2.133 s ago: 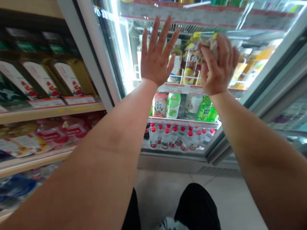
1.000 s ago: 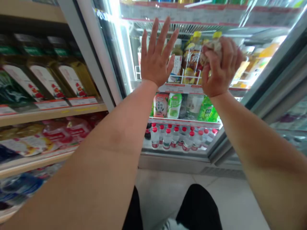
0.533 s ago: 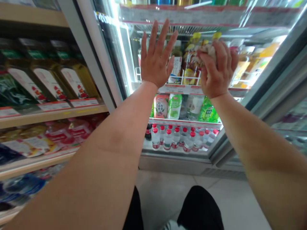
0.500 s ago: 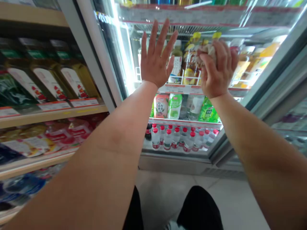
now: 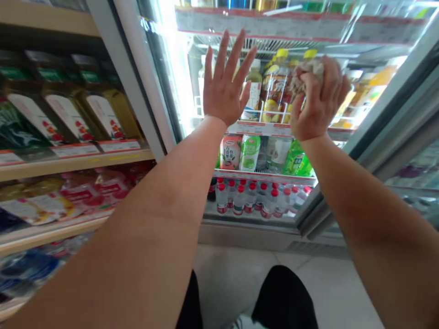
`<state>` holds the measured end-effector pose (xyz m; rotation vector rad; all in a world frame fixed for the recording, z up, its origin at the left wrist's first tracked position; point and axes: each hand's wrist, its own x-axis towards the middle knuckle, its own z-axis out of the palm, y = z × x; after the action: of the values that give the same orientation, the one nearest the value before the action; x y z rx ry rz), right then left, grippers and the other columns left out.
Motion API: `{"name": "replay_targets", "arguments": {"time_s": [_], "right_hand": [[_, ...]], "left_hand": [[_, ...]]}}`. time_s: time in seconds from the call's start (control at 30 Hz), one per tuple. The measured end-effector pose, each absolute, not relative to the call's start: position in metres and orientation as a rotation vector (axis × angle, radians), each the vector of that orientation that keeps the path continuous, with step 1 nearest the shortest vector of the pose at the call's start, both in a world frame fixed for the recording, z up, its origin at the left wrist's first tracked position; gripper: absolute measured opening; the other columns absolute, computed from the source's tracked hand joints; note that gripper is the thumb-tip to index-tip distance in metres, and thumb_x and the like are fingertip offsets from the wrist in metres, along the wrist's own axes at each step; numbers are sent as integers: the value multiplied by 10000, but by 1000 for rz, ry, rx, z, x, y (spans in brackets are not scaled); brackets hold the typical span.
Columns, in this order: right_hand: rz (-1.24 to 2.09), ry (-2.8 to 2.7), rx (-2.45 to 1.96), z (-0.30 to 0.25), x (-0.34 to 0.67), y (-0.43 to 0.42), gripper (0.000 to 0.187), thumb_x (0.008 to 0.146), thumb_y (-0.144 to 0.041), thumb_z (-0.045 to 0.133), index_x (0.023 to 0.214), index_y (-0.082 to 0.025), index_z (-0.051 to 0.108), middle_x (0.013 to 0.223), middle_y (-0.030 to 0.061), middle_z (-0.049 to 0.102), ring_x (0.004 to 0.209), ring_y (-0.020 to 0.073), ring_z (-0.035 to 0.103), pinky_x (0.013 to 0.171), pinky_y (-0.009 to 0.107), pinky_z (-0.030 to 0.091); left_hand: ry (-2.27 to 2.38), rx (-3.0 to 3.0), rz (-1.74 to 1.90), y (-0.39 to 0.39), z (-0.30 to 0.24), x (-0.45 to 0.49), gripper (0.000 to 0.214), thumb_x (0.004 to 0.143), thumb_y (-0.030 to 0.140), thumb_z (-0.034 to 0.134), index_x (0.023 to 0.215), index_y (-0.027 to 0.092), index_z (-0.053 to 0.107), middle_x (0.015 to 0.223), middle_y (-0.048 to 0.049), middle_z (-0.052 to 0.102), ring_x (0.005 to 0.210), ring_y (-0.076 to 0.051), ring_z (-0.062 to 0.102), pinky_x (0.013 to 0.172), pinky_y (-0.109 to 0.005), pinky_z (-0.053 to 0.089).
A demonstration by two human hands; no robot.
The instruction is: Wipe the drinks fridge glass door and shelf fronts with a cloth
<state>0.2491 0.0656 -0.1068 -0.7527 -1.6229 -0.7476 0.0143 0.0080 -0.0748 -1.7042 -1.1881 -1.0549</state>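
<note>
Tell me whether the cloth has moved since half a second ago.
Yes. The cloth in the right hand has shifted to the right, judged against the yellow-capped brown bottle left of it.

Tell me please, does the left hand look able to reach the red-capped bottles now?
Probably not: the left hand seems laid flat on a closed glass door, and the red-capped bottles stand lower, behind that glass.

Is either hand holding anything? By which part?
The right hand grips a crumpled beige cloth by its bunched right side; the left hand, spread open, holds nothing.
</note>
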Motion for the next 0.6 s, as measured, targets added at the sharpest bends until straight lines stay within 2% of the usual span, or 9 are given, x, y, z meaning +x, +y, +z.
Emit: {"name": "replay_targets", "arguments": {"time_s": [0.13, 0.2, 0.3, 0.37, 0.47, 0.6], "right_hand": [[-840, -1779, -606, -108, 251, 68, 411, 974, -343, 386, 1287, -286, 648, 1567, 57, 454, 1507, 330, 311, 1209, 634, 225], [-855, -1686, -605, -108, 250, 68, 415, 982, -323, 374, 1267, -236, 662, 1542, 110, 478, 1485, 324, 352, 1200, 617, 248], [-784, -1503, -655, -107, 249, 68, 482, 1025, -334, 292, 1350, -203, 623, 1554, 160, 447, 1477, 341, 356, 1175, 628, 256], [-792, -1519, -635, -107, 249, 69, 488, 1034, -341, 280, 1374, -224, 610, 1567, 142, 438, 1490, 338, 339, 1177, 625, 256], [-877, -1707, -572, -109, 250, 70, 435, 1008, -346, 345, 1303, -254, 651, 1545, 96, 485, 1498, 311, 336, 1201, 595, 258], [-899, -1821, -578, -110, 250, 69, 413, 990, -335, 367, 1277, -268, 656, 1539, 63, 500, 1495, 301, 347, 1207, 596, 264]], "left_hand": [[-1200, -1764, -1079, 7, -75, 14, 1019, 744, 474, 594, 1623, 463, 79, 1569, 322, -21, 1430, -130, -324, 1300, -434, -127], [-1188, -1759, -1074, 6, -75, 14, 1041, 721, 464, 611, 1622, 466, 90, 1569, 324, -1, 1416, -110, -342, 1299, -428, -128], [-1158, -1721, -1059, 7, -76, 13, 987, 728, 395, 600, 1612, 478, 167, 1572, 312, 47, 1435, -97, -308, 1299, -424, -117], [-1160, -1674, -1034, 7, -76, 13, 907, 777, 355, 550, 1613, 447, 210, 1583, 281, 43, 1457, -96, -261, 1299, -425, -103], [-1174, -1629, -1005, 8, -76, 13, 847, 821, 331, 511, 1617, 413, 230, 1594, 251, 29, 1468, -97, -227, 1298, -418, -101], [-1156, -1647, -1006, 7, -77, 12, 919, 784, 385, 558, 1617, 456, 176, 1570, 293, 27, 1443, -83, -268, 1307, -428, -82]]}}
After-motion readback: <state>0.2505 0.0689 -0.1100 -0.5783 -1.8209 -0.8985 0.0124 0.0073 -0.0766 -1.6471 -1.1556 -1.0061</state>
